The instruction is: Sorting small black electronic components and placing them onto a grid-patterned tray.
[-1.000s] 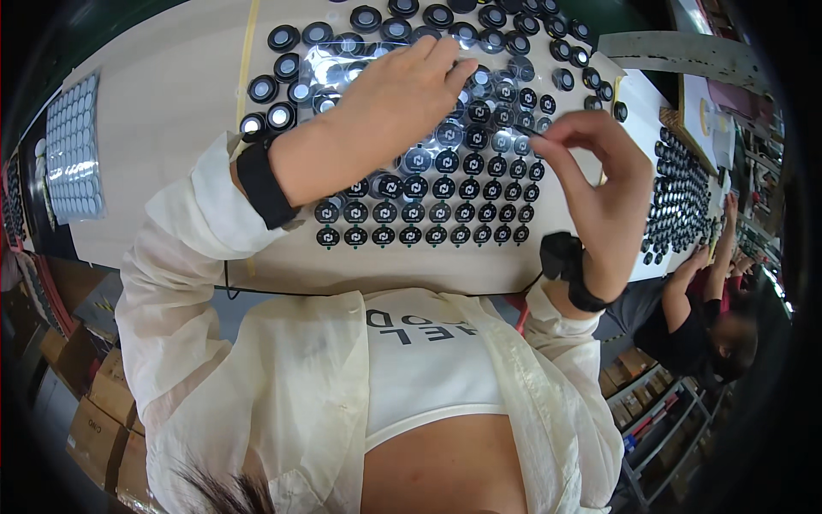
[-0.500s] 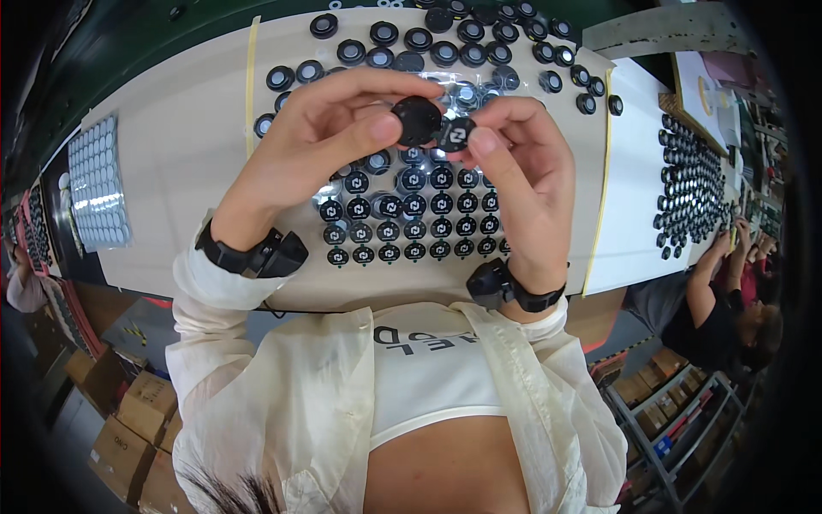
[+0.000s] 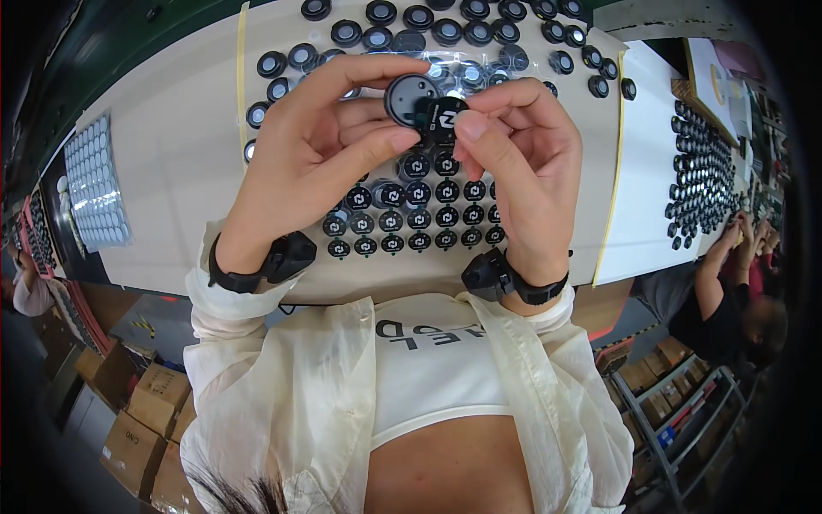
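Between the thumb and fingers of my left hand [image 3: 312, 150] is a round black disc [image 3: 406, 96] with a grey, shiny face and small holes. My right hand [image 3: 527, 150] pinches a small round black label [image 3: 443, 120] with a white mark. The label overlaps the disc's right edge; whether it touches it I cannot tell. Under and below my hands, rows of similar black labels [image 3: 390, 222] with small tabs lie on the beige table [image 3: 180, 171]. Clear plastic film [image 3: 531, 67] shows behind my fingers.
Several black round parts with pale centres [image 3: 446, 32] are spread over the table's far side. A sheet of pale discs [image 3: 92, 184] lies at left. On the right, more black parts [image 3: 702, 171] stand in rows near a co-worker's hands [image 3: 743, 231]. Cardboard boxes [image 3: 133, 450] sit lower left.
The disc in my left hand has tilted, so its grey face with holes now shows. My right hand has brought the label up and left, over the disc's edge.
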Tool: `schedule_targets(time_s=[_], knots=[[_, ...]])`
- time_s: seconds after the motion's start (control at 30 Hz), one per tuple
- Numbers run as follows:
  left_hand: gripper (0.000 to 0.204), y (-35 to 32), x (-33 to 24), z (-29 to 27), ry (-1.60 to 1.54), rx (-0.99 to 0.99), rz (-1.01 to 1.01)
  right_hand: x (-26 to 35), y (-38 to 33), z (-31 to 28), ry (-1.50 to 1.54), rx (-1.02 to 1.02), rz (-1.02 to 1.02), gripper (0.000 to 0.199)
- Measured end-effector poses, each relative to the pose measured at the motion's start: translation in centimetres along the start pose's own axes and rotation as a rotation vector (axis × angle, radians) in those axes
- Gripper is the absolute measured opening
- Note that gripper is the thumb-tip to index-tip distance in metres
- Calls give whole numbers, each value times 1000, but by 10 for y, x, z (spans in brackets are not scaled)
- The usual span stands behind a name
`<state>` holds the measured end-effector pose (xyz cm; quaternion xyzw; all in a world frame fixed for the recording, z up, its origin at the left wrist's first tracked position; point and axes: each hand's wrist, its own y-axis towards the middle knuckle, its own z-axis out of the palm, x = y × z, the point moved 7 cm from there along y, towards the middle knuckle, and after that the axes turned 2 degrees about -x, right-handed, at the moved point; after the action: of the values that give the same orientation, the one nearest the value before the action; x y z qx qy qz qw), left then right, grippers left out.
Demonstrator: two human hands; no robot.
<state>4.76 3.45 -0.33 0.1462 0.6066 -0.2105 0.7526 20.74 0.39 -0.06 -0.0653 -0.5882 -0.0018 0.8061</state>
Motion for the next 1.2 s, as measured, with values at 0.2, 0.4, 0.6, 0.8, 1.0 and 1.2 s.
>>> schedule_targets(time_s=[0.2,0.4,0.6,0.8,1.0,1.2], knots=[[46,-2,-7,1,275,-94,62,-5,2,1,11,3,22,11],[46,-4,-7,-1,401,-106,68,-5,4,1,6,16,2,10],[46,-4,-4,-1,459,-71,54,-5,6,-2,-18,53,15,10],[45,-4,-3,-1,424,-79,31,-7,7,-4,-16,60,35,11],[45,-4,-2,-1,453,-82,50,-7,7,-5,-66,44,30,11],[46,-4,-1,-1,554,-84,57,-7,7,-5,-179,41,37,10]])
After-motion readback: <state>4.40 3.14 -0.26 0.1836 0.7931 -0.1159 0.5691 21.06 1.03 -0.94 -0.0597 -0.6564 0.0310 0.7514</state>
